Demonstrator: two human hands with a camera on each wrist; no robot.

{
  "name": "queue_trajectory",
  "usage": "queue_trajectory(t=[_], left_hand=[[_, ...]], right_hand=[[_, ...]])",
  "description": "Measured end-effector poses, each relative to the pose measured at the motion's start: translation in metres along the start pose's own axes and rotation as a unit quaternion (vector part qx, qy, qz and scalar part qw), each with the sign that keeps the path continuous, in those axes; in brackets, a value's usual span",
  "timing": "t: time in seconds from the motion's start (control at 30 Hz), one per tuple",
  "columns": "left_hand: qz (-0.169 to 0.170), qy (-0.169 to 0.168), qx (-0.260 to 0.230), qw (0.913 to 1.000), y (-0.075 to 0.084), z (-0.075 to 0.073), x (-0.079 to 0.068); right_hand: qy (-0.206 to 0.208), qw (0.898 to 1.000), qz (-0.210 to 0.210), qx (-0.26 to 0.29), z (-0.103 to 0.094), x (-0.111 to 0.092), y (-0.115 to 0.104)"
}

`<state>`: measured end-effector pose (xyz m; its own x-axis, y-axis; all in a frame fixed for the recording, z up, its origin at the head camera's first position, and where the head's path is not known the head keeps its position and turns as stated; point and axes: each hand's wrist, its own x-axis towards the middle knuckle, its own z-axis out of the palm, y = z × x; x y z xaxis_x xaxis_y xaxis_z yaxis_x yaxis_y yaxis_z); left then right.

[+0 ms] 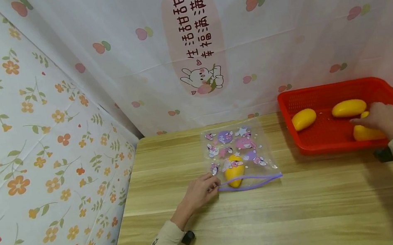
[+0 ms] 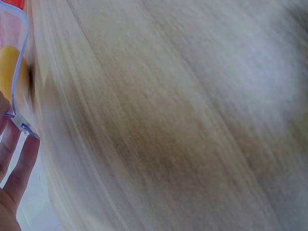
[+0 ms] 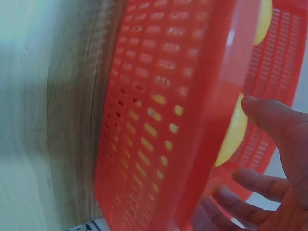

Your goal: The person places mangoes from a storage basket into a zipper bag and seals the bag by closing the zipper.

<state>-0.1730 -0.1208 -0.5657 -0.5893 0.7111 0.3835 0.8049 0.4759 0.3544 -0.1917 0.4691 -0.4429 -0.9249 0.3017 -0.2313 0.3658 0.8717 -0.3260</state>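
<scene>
A clear zip bag (image 1: 265,146) with pink and purple cartoon prints lies flat on the table, its purple zip edge facing me. Inside it rests one yellow mango (image 1: 233,176). My left hand (image 1: 200,191) pinches the left end of the zip edge, where the left wrist view shows a small slider (image 2: 21,124). Over at the right, my right hand (image 1: 386,117) reaches into a red basket (image 1: 336,148), thumb and fingers spread around a mango (image 1: 364,133) near the front wall. Part of another yellow shape shows just behind that mango.
Two more mangoes lie in the basket, one mango (image 1: 304,119) by its left wall and another mango (image 1: 349,108) towards the back. Patterned curtains (image 1: 127,57) hang behind the wooden table (image 1: 270,221) and along its left side.
</scene>
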Motion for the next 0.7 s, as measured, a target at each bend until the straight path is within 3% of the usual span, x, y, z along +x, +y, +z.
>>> queue_trajectory(t=[0.2, 0.7], left_hand=[[-0.007, -0.006, 0.004, 1.0000, 0.0013, -0.0006, 0.0000], [-0.012, -0.013, -0.002, 0.9998, -0.0009, -0.0003, 0.0001]], right_hand=[[0.000, 1.000, 0.021, 0.003, 0.0034, -0.0032, -0.0006], [-0.067, 0.995, 0.074, -0.010, 0.0063, -0.0017, 0.0006]])
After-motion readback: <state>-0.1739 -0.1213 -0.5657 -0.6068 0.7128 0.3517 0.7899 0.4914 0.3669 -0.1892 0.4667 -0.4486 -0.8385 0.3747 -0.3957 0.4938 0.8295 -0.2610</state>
